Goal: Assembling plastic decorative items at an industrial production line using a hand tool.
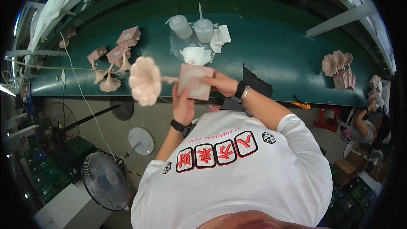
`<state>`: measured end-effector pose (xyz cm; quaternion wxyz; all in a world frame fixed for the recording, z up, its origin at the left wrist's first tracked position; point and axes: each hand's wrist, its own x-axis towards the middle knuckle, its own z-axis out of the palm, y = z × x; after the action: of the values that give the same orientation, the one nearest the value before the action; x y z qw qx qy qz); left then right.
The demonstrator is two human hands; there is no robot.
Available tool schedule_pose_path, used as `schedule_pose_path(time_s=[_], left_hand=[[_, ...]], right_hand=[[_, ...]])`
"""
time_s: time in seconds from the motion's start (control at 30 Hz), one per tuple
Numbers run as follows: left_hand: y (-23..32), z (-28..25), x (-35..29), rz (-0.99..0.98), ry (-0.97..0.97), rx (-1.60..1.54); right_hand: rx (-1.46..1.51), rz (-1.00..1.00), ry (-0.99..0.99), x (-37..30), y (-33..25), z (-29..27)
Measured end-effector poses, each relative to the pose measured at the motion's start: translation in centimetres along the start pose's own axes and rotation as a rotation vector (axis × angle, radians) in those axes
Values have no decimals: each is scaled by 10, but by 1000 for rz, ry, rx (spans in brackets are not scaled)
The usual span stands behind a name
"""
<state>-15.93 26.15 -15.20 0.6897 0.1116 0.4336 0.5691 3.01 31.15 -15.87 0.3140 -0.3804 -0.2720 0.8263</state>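
Note:
A pink miniature gramophone is held up near the table's front edge, in front of my chest. Its square box has a pale ring on the face turned up, and its scalloped flower-shaped horn points out to the left. My left hand grips the box's lower left side, thumb on the face. From the right, my right hand pinches the box's edge with its thumb on top. Fingers under the box are hidden. Dark bands circle both wrists.
Two squeeze bottles and white wipes lie beyond my hands on the green table. More pink gramophones stand left, others right. A black cloth is beside my right wrist. A floor fan stands behind left; another person sits far right.

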Motion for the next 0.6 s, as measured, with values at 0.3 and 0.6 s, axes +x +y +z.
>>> schedule_pose_path(time_s=[0.3,0.6], left_hand=[[47,-60,-28,185,146,364],[46,-75,-30,-4,115,90]], right_hand=[[-938,-765,1154,137,-27,-81],[-376,-614,517,48,-34,-94]])
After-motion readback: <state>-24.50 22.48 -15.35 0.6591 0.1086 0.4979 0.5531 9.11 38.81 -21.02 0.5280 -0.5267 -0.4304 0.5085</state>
